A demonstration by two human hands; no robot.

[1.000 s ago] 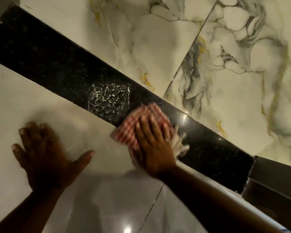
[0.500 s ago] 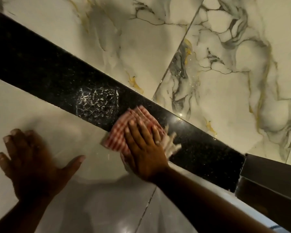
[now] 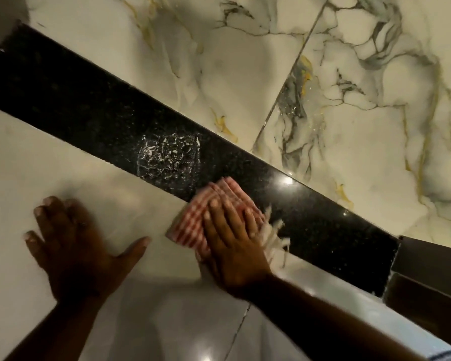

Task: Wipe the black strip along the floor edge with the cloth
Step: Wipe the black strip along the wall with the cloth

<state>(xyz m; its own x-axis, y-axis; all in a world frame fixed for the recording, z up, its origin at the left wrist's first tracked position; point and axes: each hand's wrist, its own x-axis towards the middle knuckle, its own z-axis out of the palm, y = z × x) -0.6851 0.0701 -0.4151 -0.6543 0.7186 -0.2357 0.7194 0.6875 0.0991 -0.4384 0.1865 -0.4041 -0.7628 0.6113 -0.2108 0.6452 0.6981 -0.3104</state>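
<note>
Pale glossy floor tile (image 3: 63,157) takes the flat, splayed left hand (image 3: 73,246) as a brace; right hand (image 3: 232,238), fingers extended, presses the red-checked folded cloth (image 3: 201,214) onto the speckled black stone strip (image 3: 89,110).

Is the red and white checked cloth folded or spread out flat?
Folded: the red and white checked cloth shows stacked layered edges under the flat right hand.

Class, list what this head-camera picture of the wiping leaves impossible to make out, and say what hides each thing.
1. Strip under the cloth: covered by cloth and right hand.
2. Black strip far end: cut off by the left frame edge.
3. White patch on the strip: residue or scratches, too blurred to tell.
4. Left hand: fingertips smeared by blur.
5. Dark object at right: cut off.
</note>
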